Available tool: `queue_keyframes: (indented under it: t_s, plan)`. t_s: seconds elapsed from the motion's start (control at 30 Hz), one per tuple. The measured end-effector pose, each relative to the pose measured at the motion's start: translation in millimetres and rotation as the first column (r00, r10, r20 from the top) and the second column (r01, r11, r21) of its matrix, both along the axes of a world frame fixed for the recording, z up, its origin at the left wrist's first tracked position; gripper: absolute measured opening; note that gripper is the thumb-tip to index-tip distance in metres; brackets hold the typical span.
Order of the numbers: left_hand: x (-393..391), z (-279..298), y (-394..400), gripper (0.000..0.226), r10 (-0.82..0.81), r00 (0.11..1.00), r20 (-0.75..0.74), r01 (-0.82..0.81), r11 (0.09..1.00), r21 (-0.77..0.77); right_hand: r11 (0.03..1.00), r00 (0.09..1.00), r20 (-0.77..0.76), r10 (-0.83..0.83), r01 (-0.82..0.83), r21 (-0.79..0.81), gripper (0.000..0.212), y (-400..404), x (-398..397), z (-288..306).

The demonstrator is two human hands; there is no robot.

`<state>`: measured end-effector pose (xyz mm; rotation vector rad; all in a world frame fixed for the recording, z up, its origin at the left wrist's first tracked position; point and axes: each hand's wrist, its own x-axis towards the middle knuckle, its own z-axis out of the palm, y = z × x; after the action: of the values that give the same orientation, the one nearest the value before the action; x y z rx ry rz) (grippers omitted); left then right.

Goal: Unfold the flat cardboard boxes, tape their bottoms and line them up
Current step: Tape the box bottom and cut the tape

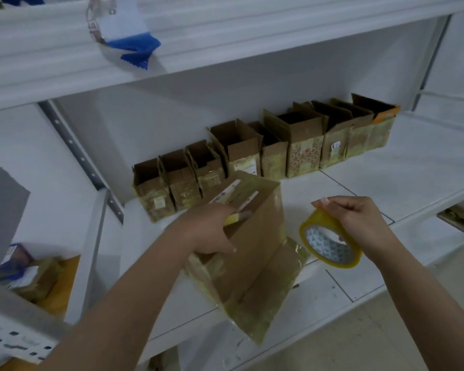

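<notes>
While your left hand (212,231) grips the near-left edge of the cardboard box (255,250) you are working on, fingers curled over its rim and thumb pressed on the outer wall, a small yellow-handled tool (237,217) shows pinned between those fingers and the box; what kind of tool it is you cannot tell from this blur. That box stands tilted on the white shelf (413,167), near the front edge, with its flaps spread out toward you and old yellowish tape covering its lower walls and flaps. Your right hand (359,220) is just right of the box, closed round the roll of yellow tape (330,242), fingers wrapped over the top of the ring and the thumb tip raised at its far-left side. The roll hangs on edge above the shelf, its printed core facing you, close to the box's right flap but not touching it as far as you can see.

Farther back on the same shelf, a row of opened boxes (265,151) runs from the near left to the far right, standing side by side with flaps up. On the shelf above, a blue and white packet (129,33) hangs over the edge. Down at the left, a lower level holds some blurred packages (35,279).
</notes>
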<state>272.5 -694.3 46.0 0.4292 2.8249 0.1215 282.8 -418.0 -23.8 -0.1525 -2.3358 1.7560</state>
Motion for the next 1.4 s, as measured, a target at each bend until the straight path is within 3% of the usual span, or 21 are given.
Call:
queue_keyframes:
  t_s: [0.1, 0.17, 0.27, 0.37, 0.5, 0.6, 0.7, 0.83, 0.97, 1.13, 1.3, 1.4]
  plan:
    - [-4, -1, 7, 0.096, 0.053, 0.987, -0.155, -0.054, 0.999, -0.003, 1.000, 1.000, -0.008, -0.013, 0.013, -0.005, 0.021, -2, -5, 4]
    - [-3, -10, 22, 0.086, 0.049, 0.975, -0.218, -0.060, 0.997, -0.044, 1.000, 1.000, -0.014, -0.011, 0.011, -0.007, 0.021, -6, -7, 7]
    - [-4, -16, 25, 0.059, -0.046, 0.985, -0.165, 0.030, 0.994, -0.101, 1.000, 0.999, -0.028, -0.021, 0.021, -0.006, 0.023, -6, -8, 7]
    - [-11, -5, 7, 0.070, -0.150, 0.982, -0.112, 0.132, 0.979, -0.158, 0.998, 0.998, -0.028, -0.062, 0.061, -0.028, 0.024, -2, -7, 7]
    - [-20, 10, -11, 0.070, -0.099, 0.995, -0.034, 0.096, 0.991, -0.089, 0.998, 0.997, -0.034, -0.064, 0.063, -0.030, 0.027, -2, -5, 7]
    - [-9, 2, 8, 0.079, -0.019, 0.985, -0.169, 0.043, 0.990, 0.136, 0.998, 0.998, -0.021, -0.059, 0.058, -0.028, 0.025, -4, -6, 7]
    - [2, -23, 50, 0.086, 0.057, 0.945, -0.322, -0.024, 0.994, 0.107, 0.998, 0.998, -0.023, -0.065, 0.064, -0.015, 0.024, -7, -7, 8]
    - [1, -39, 67, 0.049, 0.114, 0.888, -0.445, -0.099, 0.993, 0.056, 0.999, 0.998, -0.029, -0.048, 0.048, -0.012, 0.025, -10, -6, 9]
    - [4, -34, 48, 0.035, -0.016, 0.929, -0.369, 0.050, 0.995, 0.082, 0.999, 0.999, -0.040, -0.033, 0.032, -0.004, 0.021, -13, -6, 12]
    - [1, -11, -8, 0.056, -0.206, 0.972, -0.110, 0.222, 0.962, 0.162, 0.991, 0.990, -0.072, 0.120, -0.123, -0.051, 0.029, -18, -1, 27]
    - [1, -5, -61, 0.064, -0.103, 0.992, 0.076, 0.081, 0.965, 0.248, 0.946, 0.946, 0.004, 0.325, -0.325, 0.007, 0.022, -30, 6, 46]
    - [6, -6, -60, 0.044, -0.062, 0.996, 0.060, 0.029, 0.895, 0.446, 0.932, 0.932, 0.001, 0.361, -0.361, 0.005, 0.021, -42, 10, 58]
